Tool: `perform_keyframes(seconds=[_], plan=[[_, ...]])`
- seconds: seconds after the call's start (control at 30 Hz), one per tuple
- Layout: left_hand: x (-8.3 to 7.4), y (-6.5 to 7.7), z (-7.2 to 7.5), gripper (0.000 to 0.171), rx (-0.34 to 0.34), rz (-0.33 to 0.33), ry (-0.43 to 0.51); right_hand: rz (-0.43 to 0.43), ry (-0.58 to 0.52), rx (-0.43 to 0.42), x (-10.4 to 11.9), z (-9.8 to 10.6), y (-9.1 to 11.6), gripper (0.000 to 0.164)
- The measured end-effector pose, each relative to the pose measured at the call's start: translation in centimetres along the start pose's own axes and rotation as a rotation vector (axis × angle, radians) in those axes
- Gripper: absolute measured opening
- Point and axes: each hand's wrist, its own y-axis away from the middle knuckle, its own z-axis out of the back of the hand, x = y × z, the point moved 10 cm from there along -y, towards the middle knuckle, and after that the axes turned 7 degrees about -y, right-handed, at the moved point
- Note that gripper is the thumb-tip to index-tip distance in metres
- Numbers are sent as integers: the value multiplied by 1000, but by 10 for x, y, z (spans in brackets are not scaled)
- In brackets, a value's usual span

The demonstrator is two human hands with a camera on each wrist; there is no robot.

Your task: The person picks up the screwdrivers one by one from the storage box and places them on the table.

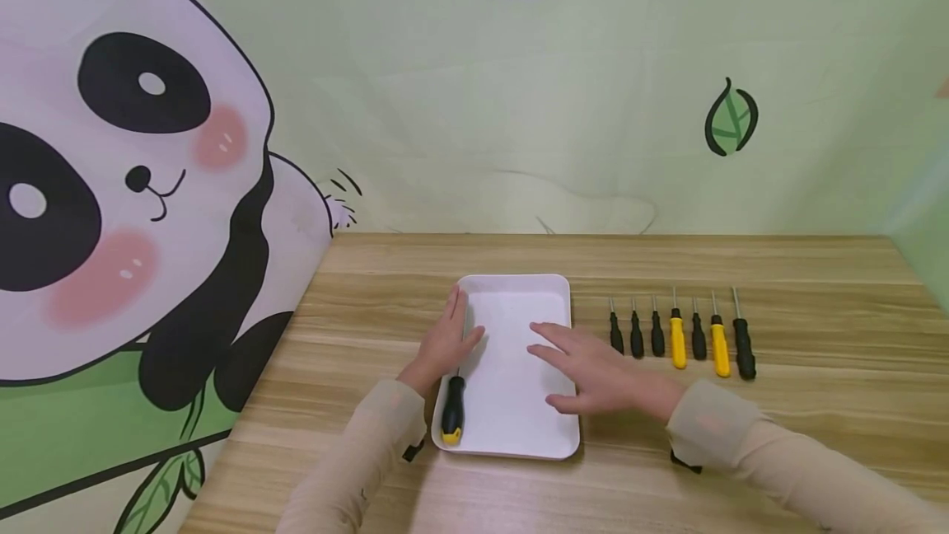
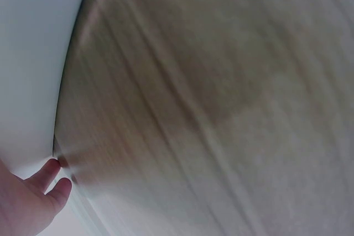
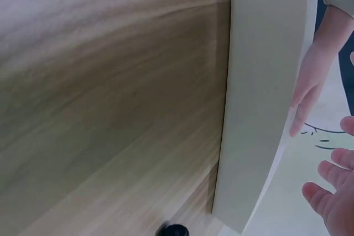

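A white tray (image 1: pixel 519 435) lies on the wooden table. Along its left side rests a long screwdriver (image 1: pixel 453 410), its black handle with a yellow end toward the person. The left hand (image 1: pixel 443 344) is at the tray's far left rim, fingers straight along the edge and thumb out over the inside; it partly hides the screwdriver's shaft. In the left wrist view, fingertips (image 2: pixel 52 165) show beside the tray's outer wall. Over the tray's right rim reaches the right hand (image 1: pixel 593 365), fingers spread and holding nothing.
Right of the tray stands a row of several screwdrivers (image 1: pixel 678 340) lying side by side, shafts away from the person, with black or yellow handles. Behind the table (image 1: pixel 815 311) rises a backdrop (image 1: pixel 593 105) printed with a panda and leaves.
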Motion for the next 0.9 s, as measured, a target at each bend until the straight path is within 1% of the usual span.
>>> perform_keyframes(seconds=[0.17,0.23,0.4,0.67,0.9], plan=[[-1,0,1,74,-17,-7,-7,-5,-15,26,4,-7,-3,60],[0,0,1,74,-17,-2,-3,0,-4,30,7,-9,-5,60],[0,0,0,75,-12,6,5,24,29,31,12,-16,-8,60],[0,-1,2,75,-21,7,-4,49,11,22,20,-25,-14,60],[0,-1,2,75,-23,0,2,30,-3,54,23,-35,-18,62]])
